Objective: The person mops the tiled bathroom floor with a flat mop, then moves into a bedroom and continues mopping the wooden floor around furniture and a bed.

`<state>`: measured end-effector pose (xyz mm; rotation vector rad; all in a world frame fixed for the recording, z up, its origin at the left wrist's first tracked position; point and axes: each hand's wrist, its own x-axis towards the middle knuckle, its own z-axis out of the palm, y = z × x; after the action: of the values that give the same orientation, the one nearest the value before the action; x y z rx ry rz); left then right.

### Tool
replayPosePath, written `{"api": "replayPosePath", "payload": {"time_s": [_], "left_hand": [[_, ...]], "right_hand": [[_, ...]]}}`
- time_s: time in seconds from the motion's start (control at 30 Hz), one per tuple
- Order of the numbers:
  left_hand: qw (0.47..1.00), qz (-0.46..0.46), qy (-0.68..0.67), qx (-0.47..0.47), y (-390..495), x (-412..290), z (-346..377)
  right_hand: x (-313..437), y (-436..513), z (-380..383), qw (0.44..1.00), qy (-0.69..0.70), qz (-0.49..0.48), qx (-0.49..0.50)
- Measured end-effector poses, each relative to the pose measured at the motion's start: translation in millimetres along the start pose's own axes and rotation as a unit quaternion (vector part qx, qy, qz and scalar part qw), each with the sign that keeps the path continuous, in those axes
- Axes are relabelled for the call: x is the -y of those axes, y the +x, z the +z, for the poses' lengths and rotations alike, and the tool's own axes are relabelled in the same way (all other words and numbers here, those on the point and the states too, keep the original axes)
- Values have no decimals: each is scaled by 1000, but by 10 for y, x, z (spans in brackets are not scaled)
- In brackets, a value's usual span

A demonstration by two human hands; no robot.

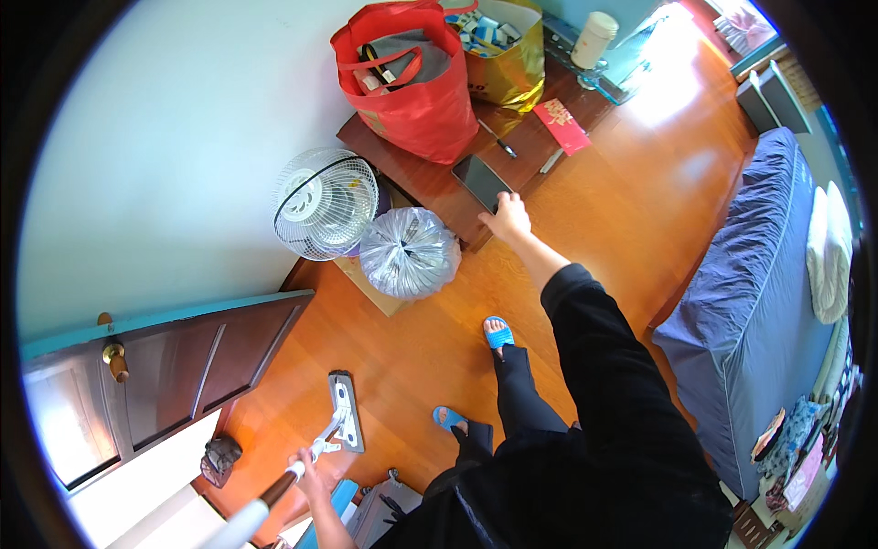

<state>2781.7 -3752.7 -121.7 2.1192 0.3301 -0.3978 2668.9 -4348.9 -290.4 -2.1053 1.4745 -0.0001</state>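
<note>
My left hand (309,475) is closed around the pole of a flat mop (346,412), whose head rests on the wooden floor. My right hand (506,218) reaches to the near corner of a dark smartphone or small tablet (480,180) on the brown wooden table (411,168). The fingers touch or almost touch its edge; whether they grip it cannot be told. Beyond the device lie a pen (506,147) and a red envelope (562,126). A red bag (411,103) and a gold bag (514,75) stand on the table.
A white fan (322,206) and a tied plastic bag (409,254) stand left of the table. A brown door (178,370) is at the left, near a small black bag (221,458). A bed with a blue-grey cover (741,309) is at the right. A white cup (594,40) stands far back.
</note>
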Motion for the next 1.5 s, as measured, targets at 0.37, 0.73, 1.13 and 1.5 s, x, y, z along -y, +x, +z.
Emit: {"api": "replayPosePath", "payload": {"time_s": [0.37, 0.73, 1.13, 1.5], "left_hand": [[994, -7, -47, -96, -263, 120, -276], [995, -38, -15, -94, -385, 87, -123], [996, -18, -19, -81, -373, 146, -150], [994, -23, -30, -104, -364, 272, -255]], "right_hand": [[118, 767, 206, 995, -81, 56, -16], [211, 742, 171, 994, -89, 68, -15], [-11, 456, 357, 995, 19, 64, -72], [-1089, -881, 548, 997, -9, 80, -4]]}}
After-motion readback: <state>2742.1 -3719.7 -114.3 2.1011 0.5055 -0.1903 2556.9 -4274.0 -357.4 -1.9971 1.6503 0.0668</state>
